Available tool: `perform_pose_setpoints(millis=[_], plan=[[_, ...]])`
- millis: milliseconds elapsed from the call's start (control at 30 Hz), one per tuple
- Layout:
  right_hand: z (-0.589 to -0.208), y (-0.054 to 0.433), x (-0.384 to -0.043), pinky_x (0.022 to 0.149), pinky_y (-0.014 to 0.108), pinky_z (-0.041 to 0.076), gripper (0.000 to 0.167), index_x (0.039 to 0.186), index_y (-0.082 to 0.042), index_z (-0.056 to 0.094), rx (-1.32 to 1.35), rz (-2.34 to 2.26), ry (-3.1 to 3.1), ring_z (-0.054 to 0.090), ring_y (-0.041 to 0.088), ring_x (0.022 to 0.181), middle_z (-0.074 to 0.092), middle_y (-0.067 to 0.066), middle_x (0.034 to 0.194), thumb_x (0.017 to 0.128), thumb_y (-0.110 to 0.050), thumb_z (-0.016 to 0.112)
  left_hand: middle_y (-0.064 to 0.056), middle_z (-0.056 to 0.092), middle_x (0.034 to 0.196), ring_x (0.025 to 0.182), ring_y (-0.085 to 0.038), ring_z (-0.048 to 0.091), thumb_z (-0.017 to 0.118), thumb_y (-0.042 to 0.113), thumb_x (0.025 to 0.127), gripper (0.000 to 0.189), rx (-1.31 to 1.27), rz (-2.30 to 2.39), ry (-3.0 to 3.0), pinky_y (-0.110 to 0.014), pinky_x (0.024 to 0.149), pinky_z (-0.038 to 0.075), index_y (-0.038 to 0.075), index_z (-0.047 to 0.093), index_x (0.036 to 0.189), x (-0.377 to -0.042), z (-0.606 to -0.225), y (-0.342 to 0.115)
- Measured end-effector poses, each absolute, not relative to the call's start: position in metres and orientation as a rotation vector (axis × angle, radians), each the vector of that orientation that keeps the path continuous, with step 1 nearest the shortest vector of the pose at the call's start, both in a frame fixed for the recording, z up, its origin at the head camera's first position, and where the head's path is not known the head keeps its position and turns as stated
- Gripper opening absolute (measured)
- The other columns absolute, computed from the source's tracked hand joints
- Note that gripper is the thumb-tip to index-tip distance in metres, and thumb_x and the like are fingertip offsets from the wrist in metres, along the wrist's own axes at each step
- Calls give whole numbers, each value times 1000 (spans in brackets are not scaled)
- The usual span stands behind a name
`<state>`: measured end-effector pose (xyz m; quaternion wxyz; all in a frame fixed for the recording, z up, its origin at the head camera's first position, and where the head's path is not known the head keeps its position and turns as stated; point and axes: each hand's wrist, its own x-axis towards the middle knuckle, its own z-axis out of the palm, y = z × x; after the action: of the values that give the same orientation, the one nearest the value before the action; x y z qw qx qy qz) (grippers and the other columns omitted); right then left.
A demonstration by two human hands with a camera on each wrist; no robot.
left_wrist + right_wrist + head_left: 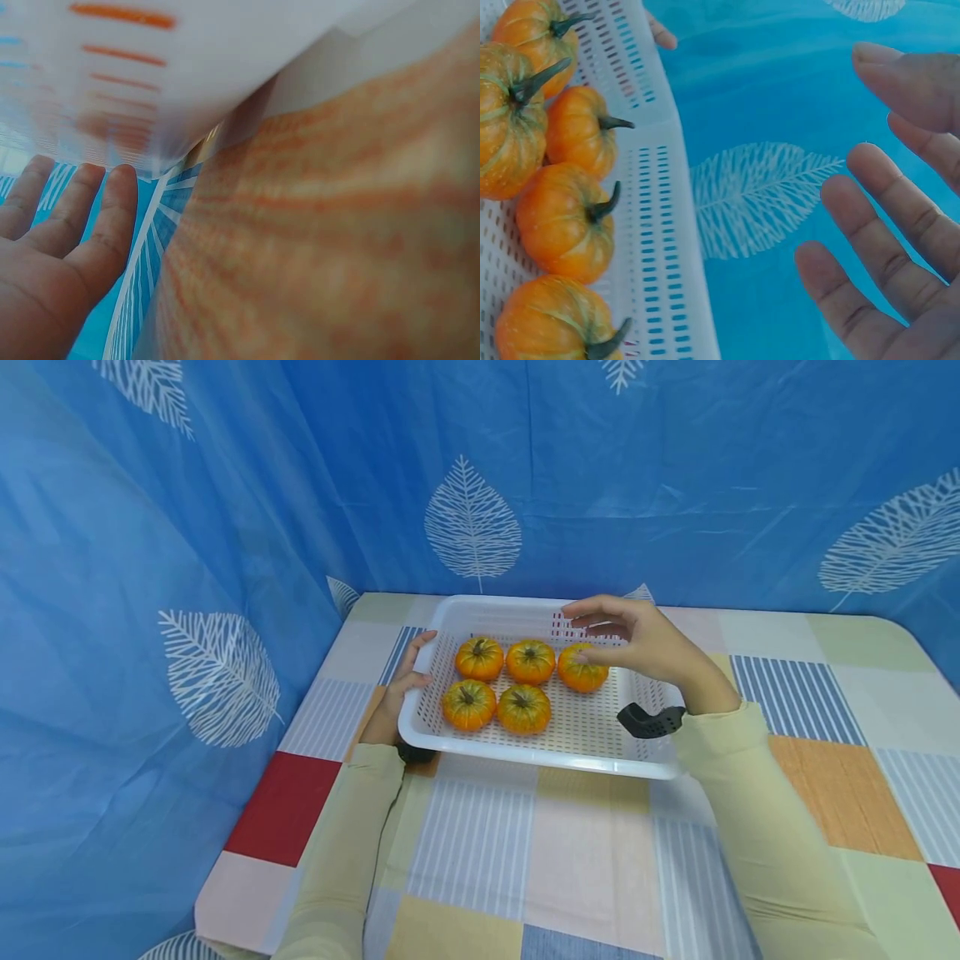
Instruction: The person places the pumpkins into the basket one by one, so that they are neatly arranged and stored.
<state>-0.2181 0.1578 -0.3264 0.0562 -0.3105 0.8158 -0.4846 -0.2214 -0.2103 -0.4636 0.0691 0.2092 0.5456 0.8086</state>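
Observation:
Several small orange pumpkins with green stems, among them a back-right pumpkin [583, 670] and a front-left pumpkin [468, 705], sit in the left and middle part of a white perforated plastic basket [525, 753]. My left hand [399, 695] is at the basket's left side, with fingertips at the rim. In the left wrist view its fingers [101, 214] stretch out beside the basket wall. Over the basket's right half hovers my right hand [648, 639], thumb and fingers spread apart, holding nothing. In the right wrist view the pumpkins [566, 221] lie apart from its fingers [877, 232].
The basket stands on a patchwork-patterned tablecloth [480, 843]. Behind and to the left hangs a blue curtain [360, 468] with white leaf prints. A dark strap device [651, 722] is on the right wrist.

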Motion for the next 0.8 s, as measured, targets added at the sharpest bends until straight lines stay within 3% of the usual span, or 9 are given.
perform_pose_setpoints(millis=[133, 400, 667, 800], plan=[[-324, 166, -211, 110, 21, 45, 57, 146, 4, 62, -973, -1492, 2501, 60, 30, 130, 63, 22, 145, 92, 4, 80, -26, 1, 177, 157, -46, 11, 34, 0, 85, 69, 631, 2431, 1640, -64, 124, 15, 29, 38, 147, -221, -463, -210], [-323, 182, -194, 107, 14, 44, 59, 143, 2, 65, -1080, -1494, 2574, 59, 4, 125, 65, 14, 141, 88, 10, 81, -26, 1, 177, 156, -46, 13, 36, 1, 85, 69, 615, 2428, 1651, -66, 124, 13, 29, 39, 148, -219, -462, -210], [-328, 200, -184, 106, 15, 45, 68, 140, -8, 70, -1198, -1530, 2629, 61, 2, 125, 67, -11, 137, 79, 18, 83, -26, -1, 177, 157, -47, 9, 35, 0, 84, 70, 620, 2424, 1651, -65, 125, 12, 29, 38, 148, -218, -461, -210], [-331, 212, -179, 105, 13, 44, 67, 138, -1, 70, -1176, -1535, 2679, 61, 2, 124, 64, -19, 138, 76, 21, 83, -26, -1, 177, 158, -46, 9, 34, 0, 85, 70, 622, 2425, 1650, -64, 124, 12, 30, 39, 148, -219, -462, -209]])
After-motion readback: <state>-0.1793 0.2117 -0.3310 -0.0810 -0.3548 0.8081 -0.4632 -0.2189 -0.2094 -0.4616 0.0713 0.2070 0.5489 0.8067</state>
